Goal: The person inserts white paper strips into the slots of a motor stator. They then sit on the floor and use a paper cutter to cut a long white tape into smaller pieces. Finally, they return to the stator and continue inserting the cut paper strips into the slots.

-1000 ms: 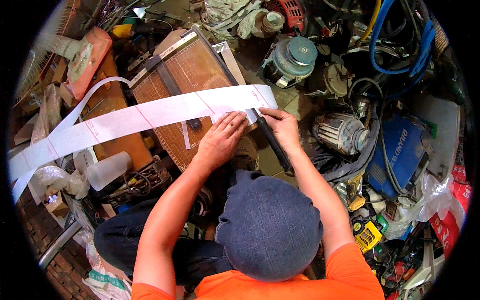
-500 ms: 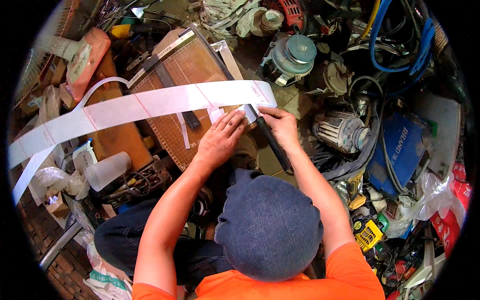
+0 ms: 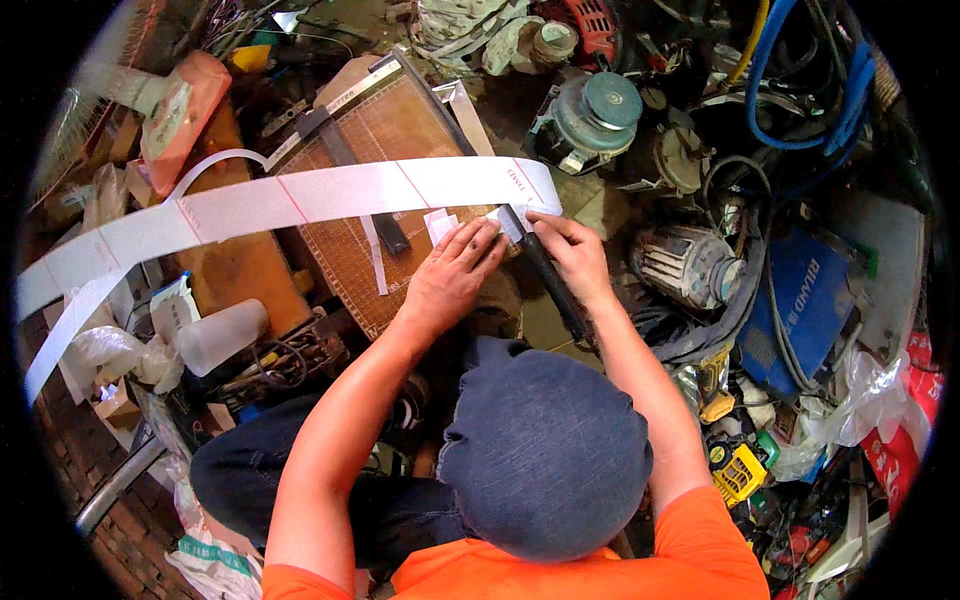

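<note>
A long white strip with red cross lines point(image 3: 335, 193) runs from the far left across a brown gridded paper cutter point(image 3: 360, 250) and bends back at its right end. My left hand point(image 3: 457, 272) lies flat at the cutter's right edge, its outstretched fingertips pressing the strip's folded-back part. My right hand point(image 3: 578, 262) pinches the strip at the bend. Between my hands lies the cutter's arm, its black handle point(image 3: 553, 280) pointing toward me. Small cut white pieces point(image 3: 440, 225) lie by my left fingertips, and a narrow offcut point(image 3: 374, 256) rests on the board.
A round-topped greenish motor point(image 3: 595, 115) and a ribbed grey motor point(image 3: 690, 265) stand to the right, near a blue panel point(image 3: 795, 310) and cables. Left of the cutter are an orange-brown board point(image 3: 240, 270), a translucent cylinder point(image 3: 222, 337) and a red-and-white fan base point(image 3: 183, 120).
The whole view has shifted slightly. My hands, the strip and the cutter handle keep almost the same places relative to each other.
</note>
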A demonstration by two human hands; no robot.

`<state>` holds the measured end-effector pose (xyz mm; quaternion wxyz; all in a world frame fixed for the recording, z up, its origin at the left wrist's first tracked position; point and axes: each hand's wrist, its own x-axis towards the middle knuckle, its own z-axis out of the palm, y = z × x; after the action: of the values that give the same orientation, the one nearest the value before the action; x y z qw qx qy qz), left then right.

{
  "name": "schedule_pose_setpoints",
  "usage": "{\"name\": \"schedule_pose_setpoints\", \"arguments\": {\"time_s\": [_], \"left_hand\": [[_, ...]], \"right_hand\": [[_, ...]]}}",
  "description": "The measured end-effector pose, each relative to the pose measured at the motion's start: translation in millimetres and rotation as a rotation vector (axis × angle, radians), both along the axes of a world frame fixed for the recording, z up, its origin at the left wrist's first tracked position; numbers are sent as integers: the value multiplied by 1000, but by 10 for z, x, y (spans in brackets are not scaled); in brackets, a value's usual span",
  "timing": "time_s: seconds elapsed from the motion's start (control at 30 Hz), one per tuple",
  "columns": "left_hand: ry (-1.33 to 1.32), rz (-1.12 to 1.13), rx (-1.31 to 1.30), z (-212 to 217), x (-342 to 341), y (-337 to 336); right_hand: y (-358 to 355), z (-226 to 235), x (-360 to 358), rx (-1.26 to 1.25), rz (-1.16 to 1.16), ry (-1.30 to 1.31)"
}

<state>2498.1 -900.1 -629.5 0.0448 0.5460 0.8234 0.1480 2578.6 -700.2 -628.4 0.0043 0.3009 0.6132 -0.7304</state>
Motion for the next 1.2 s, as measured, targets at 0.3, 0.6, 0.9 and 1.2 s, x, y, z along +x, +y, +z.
{"name": "schedule_pose_setpoints", "arguments": {"time_s": [0.3, 0.6, 0.9, 1.2], "left_hand": [[-19, 7, 7, 16, 1, 4], [-38, 15, 73, -35, -1, 1], [28, 37, 2, -3, 11, -33], [77, 33, 25, 16, 41, -27]], "right_hand": [[52, 193, 30, 355, 335, 57], [-15, 47, 46, 10, 233, -75], [-69, 329, 56, 77, 245, -44], [28, 134, 77, -33, 318, 4]]}}
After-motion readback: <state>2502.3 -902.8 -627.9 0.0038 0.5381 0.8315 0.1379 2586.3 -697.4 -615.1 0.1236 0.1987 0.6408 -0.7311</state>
